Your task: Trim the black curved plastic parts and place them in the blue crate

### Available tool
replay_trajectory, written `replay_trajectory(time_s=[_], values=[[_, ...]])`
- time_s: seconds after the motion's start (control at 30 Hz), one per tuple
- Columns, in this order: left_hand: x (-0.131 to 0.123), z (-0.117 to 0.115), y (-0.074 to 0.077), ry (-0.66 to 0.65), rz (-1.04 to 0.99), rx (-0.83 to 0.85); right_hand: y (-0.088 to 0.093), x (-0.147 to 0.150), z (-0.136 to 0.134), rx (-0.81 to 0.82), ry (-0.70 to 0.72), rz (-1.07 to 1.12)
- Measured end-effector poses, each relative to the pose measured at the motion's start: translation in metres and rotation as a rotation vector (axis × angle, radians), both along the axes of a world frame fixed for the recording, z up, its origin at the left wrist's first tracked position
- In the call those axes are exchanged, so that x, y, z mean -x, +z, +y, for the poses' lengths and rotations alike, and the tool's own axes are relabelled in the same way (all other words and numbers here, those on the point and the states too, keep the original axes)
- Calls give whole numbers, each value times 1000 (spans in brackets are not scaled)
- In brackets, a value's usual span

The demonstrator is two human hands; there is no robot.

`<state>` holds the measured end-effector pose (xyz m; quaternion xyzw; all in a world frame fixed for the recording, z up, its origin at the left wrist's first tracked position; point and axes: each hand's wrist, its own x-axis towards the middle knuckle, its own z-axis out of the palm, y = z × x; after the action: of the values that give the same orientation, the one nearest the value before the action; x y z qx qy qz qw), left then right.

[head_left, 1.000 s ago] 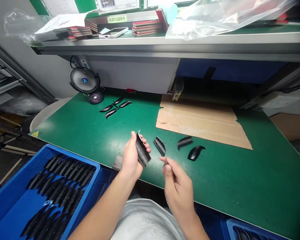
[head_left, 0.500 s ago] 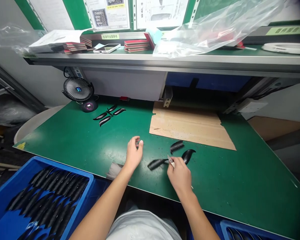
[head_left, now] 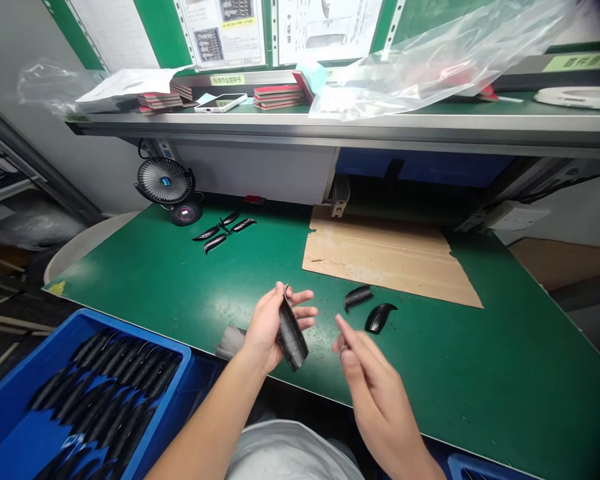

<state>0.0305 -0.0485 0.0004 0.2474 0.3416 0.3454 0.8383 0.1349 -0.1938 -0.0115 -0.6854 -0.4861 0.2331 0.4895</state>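
My left hand (head_left: 269,327) is shut on a black ribbed curved plastic piece (head_left: 293,335), which hangs down past the mat's front edge. My right hand (head_left: 375,383) is raised just to the right of it, with its fingers close together and nothing visible in them. A small blade seen earlier in this hand does not show now. Nearest to that hand on the green mat (head_left: 130,283) are two similar black pieces (head_left: 357,297) (head_left: 380,318). Several slimmer black pieces (head_left: 220,232) lie further back.
A blue crate (head_left: 107,331) packed with black pieces stands at the front left, and another blue crate (head_left: 480,467) shows at the bottom right. A cardboard sheet (head_left: 390,257) lies on the mat. A small fan (head_left: 164,180) stands at the back left, beneath a shelf (head_left: 330,127).
The black piece that lay on the mat under my right hand is now held up in my left hand. My right hand has lifted off the mat, and the small blade no longer shows.
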Motion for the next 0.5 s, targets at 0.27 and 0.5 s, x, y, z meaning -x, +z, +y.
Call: replay_trajectory(time_s=[0.27,0.5], values=[[10,-8,31,176,12,-237,6,27,-1,152,274,404],[11,-15,37,188,32,-320,14,24,3,282,369,604]])
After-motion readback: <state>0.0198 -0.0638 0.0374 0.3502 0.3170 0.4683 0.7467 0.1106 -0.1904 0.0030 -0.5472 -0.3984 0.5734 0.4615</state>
